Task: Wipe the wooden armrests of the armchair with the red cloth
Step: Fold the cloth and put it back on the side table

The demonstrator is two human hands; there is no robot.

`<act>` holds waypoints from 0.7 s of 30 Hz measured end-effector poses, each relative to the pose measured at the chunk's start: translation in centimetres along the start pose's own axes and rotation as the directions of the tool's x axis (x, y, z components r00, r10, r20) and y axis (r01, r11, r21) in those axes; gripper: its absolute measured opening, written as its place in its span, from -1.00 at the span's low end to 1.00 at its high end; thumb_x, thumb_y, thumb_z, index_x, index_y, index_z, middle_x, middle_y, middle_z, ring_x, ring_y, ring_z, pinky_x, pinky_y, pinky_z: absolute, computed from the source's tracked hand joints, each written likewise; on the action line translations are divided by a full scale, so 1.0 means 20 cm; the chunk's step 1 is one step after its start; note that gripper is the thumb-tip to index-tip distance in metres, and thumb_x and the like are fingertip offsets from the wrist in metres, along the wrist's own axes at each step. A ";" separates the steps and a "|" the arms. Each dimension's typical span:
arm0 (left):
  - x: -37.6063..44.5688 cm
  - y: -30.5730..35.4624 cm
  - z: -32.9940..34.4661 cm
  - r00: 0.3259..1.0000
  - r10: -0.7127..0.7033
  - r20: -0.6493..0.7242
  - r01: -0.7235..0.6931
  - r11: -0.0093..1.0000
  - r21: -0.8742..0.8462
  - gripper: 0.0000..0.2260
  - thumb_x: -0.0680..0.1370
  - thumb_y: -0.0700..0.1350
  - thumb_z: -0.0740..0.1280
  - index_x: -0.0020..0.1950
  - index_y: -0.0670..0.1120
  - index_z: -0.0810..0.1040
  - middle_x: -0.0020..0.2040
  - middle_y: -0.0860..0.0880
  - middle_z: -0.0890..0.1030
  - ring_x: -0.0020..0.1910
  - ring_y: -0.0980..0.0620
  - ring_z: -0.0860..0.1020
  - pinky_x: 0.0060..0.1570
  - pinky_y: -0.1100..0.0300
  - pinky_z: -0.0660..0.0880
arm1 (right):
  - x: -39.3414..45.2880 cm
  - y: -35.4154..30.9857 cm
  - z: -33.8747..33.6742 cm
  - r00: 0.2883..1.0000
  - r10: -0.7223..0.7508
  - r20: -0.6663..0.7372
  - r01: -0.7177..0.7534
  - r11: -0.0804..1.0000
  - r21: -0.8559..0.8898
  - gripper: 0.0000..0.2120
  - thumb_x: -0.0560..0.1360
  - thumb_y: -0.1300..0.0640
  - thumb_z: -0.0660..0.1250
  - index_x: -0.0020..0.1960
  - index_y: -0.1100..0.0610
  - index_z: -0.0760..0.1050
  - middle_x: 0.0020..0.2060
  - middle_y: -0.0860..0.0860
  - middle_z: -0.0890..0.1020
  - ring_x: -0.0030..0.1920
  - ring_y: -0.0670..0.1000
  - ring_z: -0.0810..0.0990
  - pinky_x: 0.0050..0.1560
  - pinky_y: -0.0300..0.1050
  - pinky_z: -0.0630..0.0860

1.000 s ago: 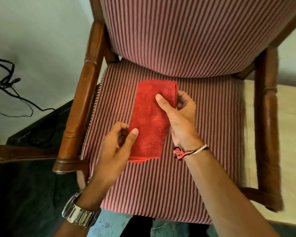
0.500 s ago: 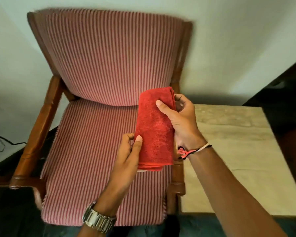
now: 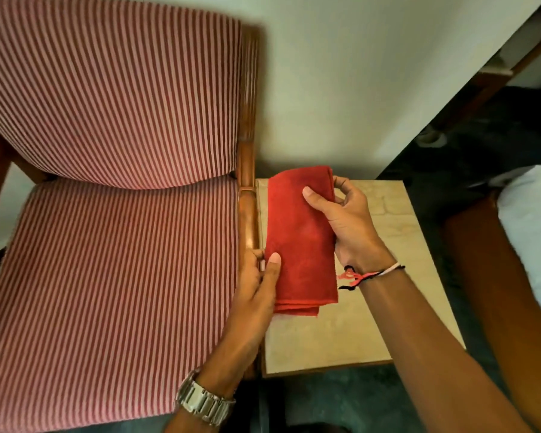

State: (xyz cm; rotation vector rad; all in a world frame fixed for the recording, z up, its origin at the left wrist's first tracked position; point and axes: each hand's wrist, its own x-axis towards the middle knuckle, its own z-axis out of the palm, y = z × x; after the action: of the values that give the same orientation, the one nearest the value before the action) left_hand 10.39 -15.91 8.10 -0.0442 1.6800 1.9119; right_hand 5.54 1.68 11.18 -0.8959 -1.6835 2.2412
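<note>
Both hands' red cloth moved beside armrest.

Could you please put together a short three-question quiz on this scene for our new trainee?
1. True or false: both hands hold the red cloth.
2. What lies under the cloth? A) the side table B) the seat cushion C) the floor
3. Fill in: the left hand pinches the cloth beside the chair's wooden ____.

Key: 1 true: the right hand grips the far end, the left hand the near edge. 2 A. 3 armrest.
</note>
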 end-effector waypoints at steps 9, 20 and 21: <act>0.20 -0.21 0.14 0.990 -0.122 -0.076 0.118 0.992 -0.050 -0.70 0.57 0.08 0.32 0.25 0.01 0.48 0.14 -0.06 0.72 0.11 0.01 0.72 0.13 -0.03 0.68 | 0.26 0.23 -0.21 0.995 0.100 0.011 -0.100 0.994 -0.040 -0.72 0.51 0.24 0.51 0.14 0.03 0.54 0.07 0.11 0.75 -0.02 0.02 0.76 -0.17 -0.14 0.69; 0.56 -0.86 0.32 0.889 -0.250 -0.384 0.270 0.963 -0.003 -0.60 0.55 -0.24 0.45 0.31 -0.03 0.39 0.07 0.02 0.66 -0.12 0.16 0.73 -0.30 0.21 0.68 | 0.72 0.79 -0.48 0.951 0.305 0.059 -0.284 0.930 -0.231 -0.77 0.56 0.34 0.43 0.02 0.03 0.50 -0.11 0.01 0.72 -0.11 -0.01 0.70 0.01 -0.03 0.66; 0.59 -0.92 0.33 0.873 -0.259 -0.413 0.293 0.956 0.022 -0.61 0.55 -0.24 0.45 0.31 -0.02 0.40 0.11 -0.03 0.66 -0.08 0.10 0.72 -0.23 0.08 0.72 | 0.76 0.85 -0.50 0.946 0.320 0.050 -0.297 0.919 -0.258 -0.76 0.55 0.34 0.44 0.01 0.04 0.50 -0.12 0.01 0.72 -0.13 -0.01 0.70 0.03 -0.02 0.66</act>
State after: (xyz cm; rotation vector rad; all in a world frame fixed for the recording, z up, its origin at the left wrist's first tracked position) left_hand 11.03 -4.57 -11.77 -0.6582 1.8955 1.6897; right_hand 2.38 11.61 -11.49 -1.2102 -2.0232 2.3292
